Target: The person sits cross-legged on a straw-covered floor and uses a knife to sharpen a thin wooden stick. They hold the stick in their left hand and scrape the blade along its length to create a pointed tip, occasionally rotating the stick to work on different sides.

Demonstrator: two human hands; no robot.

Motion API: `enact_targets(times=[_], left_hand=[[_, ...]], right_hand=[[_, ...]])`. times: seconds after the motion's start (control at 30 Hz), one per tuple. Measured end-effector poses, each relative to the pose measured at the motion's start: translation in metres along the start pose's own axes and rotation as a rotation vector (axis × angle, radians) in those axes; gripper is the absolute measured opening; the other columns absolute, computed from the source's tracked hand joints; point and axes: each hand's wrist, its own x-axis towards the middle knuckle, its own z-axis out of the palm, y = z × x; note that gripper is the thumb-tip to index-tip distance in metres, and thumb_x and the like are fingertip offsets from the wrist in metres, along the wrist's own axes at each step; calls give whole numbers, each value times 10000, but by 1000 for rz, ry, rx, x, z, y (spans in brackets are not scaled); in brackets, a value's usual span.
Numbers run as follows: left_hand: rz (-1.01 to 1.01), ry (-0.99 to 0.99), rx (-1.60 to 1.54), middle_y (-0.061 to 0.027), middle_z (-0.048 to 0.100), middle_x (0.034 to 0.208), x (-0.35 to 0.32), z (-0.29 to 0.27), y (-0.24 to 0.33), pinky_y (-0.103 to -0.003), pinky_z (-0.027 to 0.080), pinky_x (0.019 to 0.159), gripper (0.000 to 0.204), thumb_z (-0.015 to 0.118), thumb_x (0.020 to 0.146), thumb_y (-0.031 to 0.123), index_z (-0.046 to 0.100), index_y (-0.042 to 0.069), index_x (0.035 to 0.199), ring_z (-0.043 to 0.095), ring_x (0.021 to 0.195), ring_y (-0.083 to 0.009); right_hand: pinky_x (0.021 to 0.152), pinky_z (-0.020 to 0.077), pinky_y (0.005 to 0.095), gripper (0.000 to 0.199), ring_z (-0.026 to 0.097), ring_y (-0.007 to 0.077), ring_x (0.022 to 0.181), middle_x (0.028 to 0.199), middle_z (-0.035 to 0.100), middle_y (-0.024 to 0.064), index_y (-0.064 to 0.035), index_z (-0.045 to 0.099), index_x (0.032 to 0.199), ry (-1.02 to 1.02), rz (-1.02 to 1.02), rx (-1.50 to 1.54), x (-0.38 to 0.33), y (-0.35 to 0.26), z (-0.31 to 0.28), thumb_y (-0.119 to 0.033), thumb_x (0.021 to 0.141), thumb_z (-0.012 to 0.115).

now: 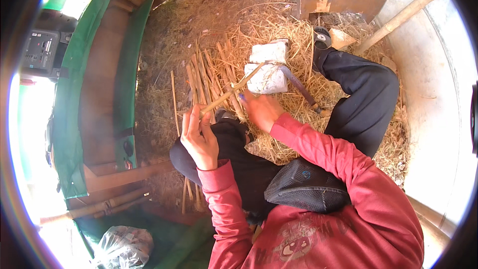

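My left hand (197,137) grips the lower end of a pale bamboo stick (217,100), which slants up and away to the right over the white blocks. Against the middle of that stick rests my right hand (263,111), its fingers closed. A small blue thing (242,97) shows at its fingertips; what it is cannot be made out. Beyond the hands, two white blocks (266,78) lie on the straw. A curved tool with a dark handle (300,89), sickle-like, leans on the nearer block. Several split bamboo sticks (201,77) lie side by side left of the blocks.
Straw (298,30) covers the ground around my legs. A green-edged wooden frame (102,89) stands at left, and a bamboo pole (401,16) leans at far right. A black mesh pouch (306,187) sits at my waist. A clear plastic bag (124,246) lies at lower left.
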Motion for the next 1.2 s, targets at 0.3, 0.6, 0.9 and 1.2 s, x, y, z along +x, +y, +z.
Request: enact_targets(times=[0.3, 0.6, 0.9, 1.2], left_hand=[[-15, 16, 48, -117, 666, 925, 12, 2, 1, -335, 497, 685, 173, 626, 964, 101, 675, 5, 1099, 643, 753, -247], [14, -9, 21, -142, 675, 937, 6, 24, 10, -359, 522, 690, 185, 631, 954, 85, 689, -13, 1099, 693, 810, -298], [-21, 44, -40, -114, 704, 945, -19, 15, 45, -359, 549, 721, 141, 704, 894, 46, 708, 31, 1034, 701, 832, -300], [77, 54, -69, -97, 733, 988, -25, 24, 33, -335, 569, 770, 190, 749, 817, -16, 711, 43, 992, 720, 890, -257]], right_hand=[[597, 537, 575, 269, 695, 425, 665, 725, 686, 225, -57, 515, 1159, 8, 117, -97, 21, 18, 26, -281, 1011, 516], [574, 516, 517, 286, 666, 437, 645, 732, 669, 248, -53, 522, 1130, 98, 61, 183, 25, 90, 65, -321, 1034, 494], [488, 437, 507, 257, 591, 431, 502, 579, 588, 216, -38, 539, 1150, 27, -129, 358, -28, -22, -45, -252, 1009, 564], [453, 469, 528, 284, 605, 427, 504, 568, 596, 207, -73, 556, 1195, -3, -171, 143, -41, -32, -71, -247, 975, 602]])
